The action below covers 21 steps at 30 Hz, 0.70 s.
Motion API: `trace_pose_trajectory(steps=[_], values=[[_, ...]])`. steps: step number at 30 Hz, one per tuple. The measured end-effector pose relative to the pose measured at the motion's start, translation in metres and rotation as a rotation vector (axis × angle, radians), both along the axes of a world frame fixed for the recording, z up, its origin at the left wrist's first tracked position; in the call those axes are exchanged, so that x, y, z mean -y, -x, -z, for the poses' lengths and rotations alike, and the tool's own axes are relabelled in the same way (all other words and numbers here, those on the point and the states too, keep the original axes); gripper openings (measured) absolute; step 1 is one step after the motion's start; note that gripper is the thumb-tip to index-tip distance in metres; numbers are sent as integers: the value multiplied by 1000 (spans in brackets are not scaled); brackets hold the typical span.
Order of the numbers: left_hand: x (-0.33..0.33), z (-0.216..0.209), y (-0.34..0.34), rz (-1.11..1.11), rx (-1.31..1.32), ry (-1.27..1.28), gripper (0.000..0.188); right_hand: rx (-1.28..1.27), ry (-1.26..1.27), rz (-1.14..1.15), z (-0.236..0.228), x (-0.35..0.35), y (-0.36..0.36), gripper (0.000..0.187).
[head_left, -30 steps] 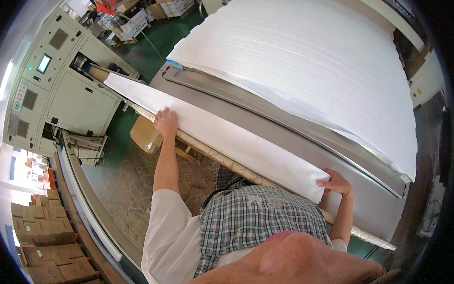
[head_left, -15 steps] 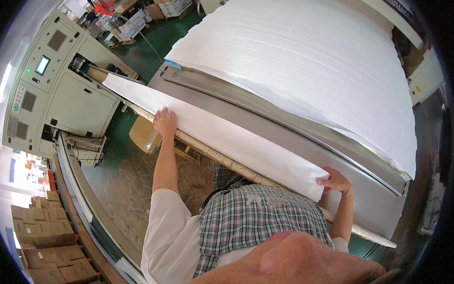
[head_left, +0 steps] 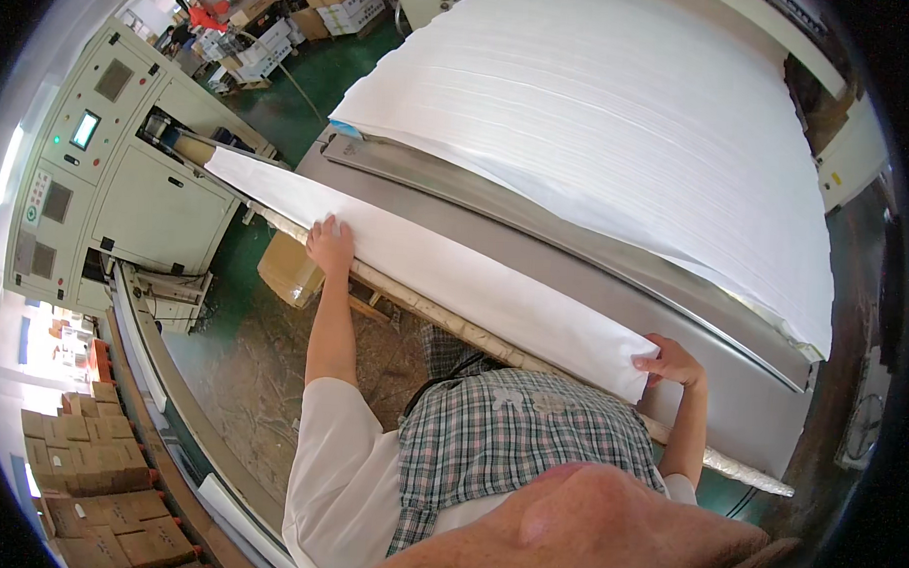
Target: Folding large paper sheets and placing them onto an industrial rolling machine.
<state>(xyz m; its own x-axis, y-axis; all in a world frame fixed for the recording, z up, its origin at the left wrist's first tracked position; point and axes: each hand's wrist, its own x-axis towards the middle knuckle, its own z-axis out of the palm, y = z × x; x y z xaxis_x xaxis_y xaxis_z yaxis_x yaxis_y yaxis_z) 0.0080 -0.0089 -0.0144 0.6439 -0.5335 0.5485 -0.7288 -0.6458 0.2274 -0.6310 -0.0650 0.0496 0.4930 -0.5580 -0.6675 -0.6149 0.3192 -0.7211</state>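
Note:
A long white paper stack (head_left: 455, 274) lies slantwise in front of me along the near edge of a grey metal table. My left hand (head_left: 331, 247) grips its near side toward the left, fingers bent over the top; the thumb is hard to see. At the right end, my right hand (head_left: 672, 362) is closed on the stack's corner, with thumb and fingertips against the paper. Behind it, a wide pile of white paper (head_left: 600, 139) in many thin layers rests beyond a raised metal bar (head_left: 536, 232).
A pale machine cabinet (head_left: 128, 172) with a small screen stands at the left, and the stack's far end points to its opening. A conveyor rail (head_left: 165, 404) runs down the lower left, beside piled cardboard cartons (head_left: 98, 462). A brown carton (head_left: 293, 268) sits on the floor.
Both hands and the paper stack stay in place. On the conveyor rail at the lower left, a white strip now shows farther up than before.

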Motion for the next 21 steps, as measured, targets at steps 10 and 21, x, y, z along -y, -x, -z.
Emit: trace_pose_trajectory(steps=[10,21], values=[[-1,-2,0,20,13,0,34,-4,-10,1,0,0,1,64],[-1,-3,2,2,-23,-16,34,9,-16,19,-3,-1,0,66]])
